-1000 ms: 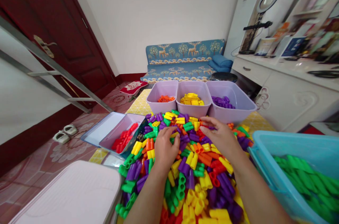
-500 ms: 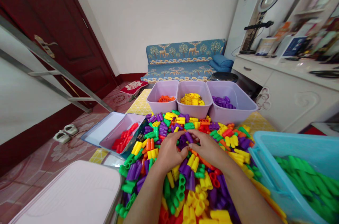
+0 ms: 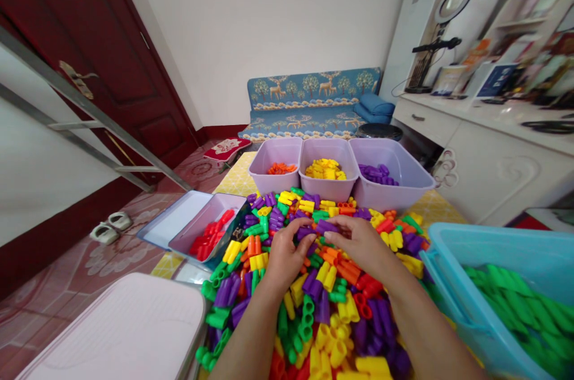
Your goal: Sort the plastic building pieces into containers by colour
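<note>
A heap of bullet-shaped plastic building blocks [image 3: 329, 278] in yellow, green, purple, orange and red covers the table. Over its middle, my right hand [image 3: 361, 242] pinches a purple block [image 3: 325, 226] between thumb and fingers. Close beside it on the left, my left hand [image 3: 287, 251] has its thumb and fingers curled round another purple block [image 3: 304, 232], partly hidden by the fingers. Both hands stay low, just above the heap.
Behind the heap stand three lilac bins holding orange [image 3: 273, 152], yellow [image 3: 329, 190] and purple [image 3: 394, 191] blocks. A bin [image 3: 179, 241] with red blocks lies left. A blue tub [image 3: 452, 284] of green blocks stands right. A pale lid [image 3: 121, 326] occupies the near left.
My right hand has shifted slightly right, lifting the purple block into clearer view. My left hand has closed round a purple block. Orange blocks between the hands are more exposed.
</note>
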### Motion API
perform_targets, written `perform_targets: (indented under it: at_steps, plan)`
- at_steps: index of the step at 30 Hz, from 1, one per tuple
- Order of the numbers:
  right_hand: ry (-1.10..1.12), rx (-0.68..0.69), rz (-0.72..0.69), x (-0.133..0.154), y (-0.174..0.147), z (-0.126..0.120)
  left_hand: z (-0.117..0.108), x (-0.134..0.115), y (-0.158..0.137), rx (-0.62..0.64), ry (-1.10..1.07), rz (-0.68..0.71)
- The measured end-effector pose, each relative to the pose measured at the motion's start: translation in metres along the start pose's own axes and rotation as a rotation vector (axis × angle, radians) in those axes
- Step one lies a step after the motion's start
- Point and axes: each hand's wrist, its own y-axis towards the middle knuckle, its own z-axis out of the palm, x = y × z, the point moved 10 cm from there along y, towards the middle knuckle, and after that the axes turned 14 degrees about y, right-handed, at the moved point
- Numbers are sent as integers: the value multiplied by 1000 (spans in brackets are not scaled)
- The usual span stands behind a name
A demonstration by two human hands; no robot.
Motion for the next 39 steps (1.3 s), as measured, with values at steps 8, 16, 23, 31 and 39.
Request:
perform_targets:
  at_steps: [8,16,23,31,39]
  plan:
    - [-31,166,73,14,-19,-2,-3,-4,0,-10,4,-2]
    - [-26,25,95,-1,-8,-7,0,-6,-2,6,-35,44]
    - [-210,-13,92,-6,-3,-4,4,8,-1,-6,-135,-50]
    - [-437,-27,83,-1,-5,-2,-5,3,-1,-40,31,-31]
    - [-597,17,43,1,-7,16,-2,-9,-3,9,338,57]
